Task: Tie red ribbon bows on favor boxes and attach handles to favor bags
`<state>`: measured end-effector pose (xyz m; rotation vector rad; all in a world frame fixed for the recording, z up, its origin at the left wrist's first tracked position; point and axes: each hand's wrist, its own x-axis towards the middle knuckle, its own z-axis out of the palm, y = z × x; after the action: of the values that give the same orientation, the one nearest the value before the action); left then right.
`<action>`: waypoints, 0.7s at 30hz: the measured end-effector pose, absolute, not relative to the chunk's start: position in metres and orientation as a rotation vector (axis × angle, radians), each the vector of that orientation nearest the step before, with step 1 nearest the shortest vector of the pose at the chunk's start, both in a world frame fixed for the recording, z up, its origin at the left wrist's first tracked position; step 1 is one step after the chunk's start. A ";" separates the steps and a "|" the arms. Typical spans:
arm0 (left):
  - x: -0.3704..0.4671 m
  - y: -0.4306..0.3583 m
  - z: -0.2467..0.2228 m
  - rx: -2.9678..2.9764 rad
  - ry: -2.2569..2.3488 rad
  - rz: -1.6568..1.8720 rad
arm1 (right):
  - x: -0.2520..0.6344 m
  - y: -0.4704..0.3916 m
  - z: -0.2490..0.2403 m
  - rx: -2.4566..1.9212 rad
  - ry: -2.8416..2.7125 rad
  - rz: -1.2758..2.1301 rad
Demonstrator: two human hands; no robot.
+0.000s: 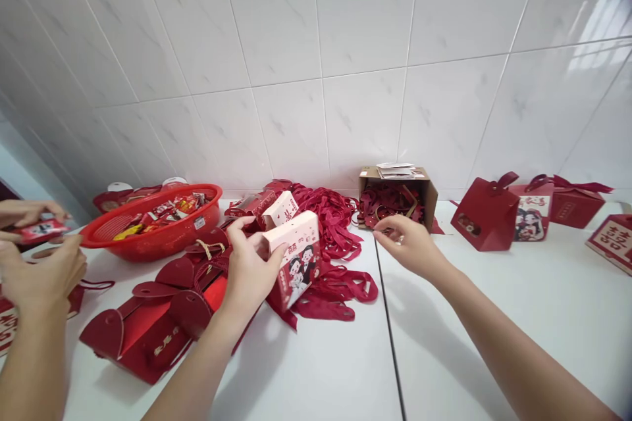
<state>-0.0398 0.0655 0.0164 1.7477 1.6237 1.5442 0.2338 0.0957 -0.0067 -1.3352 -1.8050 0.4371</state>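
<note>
My left hand grips a small candy box with a pale side and a red front showing a cartoon couple. The box is tilted above a pile of dark red ribbons. To the right, my right hand hovers just in front of an open cardboard box. Its fingers are curled together, and a small pale glint shows at them; what they hold, if anything, is unclear. Red cut-out pieces and ribbon fill the cardboard box. Another pale-sided box stands behind my left hand.
Another person's hands hold a red-and-white packet at far left. A red plastic basket contains wrapped sweets. Dark red gift boxes sit before it. Finished-looking red bags stand right, against the tiled wall. A seam crosses the white table.
</note>
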 end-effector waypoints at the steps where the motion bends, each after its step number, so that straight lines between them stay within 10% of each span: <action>1: -0.033 0.068 0.023 1.715 1.517 1.609 | 0.234 0.094 0.001 -1.286 -1.744 0.469; 9: 0.049 0.072 0.080 1.653 0.850 1.898 | 0.206 0.084 0.053 -0.504 -1.373 1.034; 21: 0.046 0.093 0.091 1.505 0.520 1.581 | 0.199 0.088 0.060 -0.475 -1.185 0.981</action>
<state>0.0456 0.0934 0.0909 1.5051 0.5199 1.5807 0.1995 0.0880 0.0596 -0.4754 -1.1852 0.9812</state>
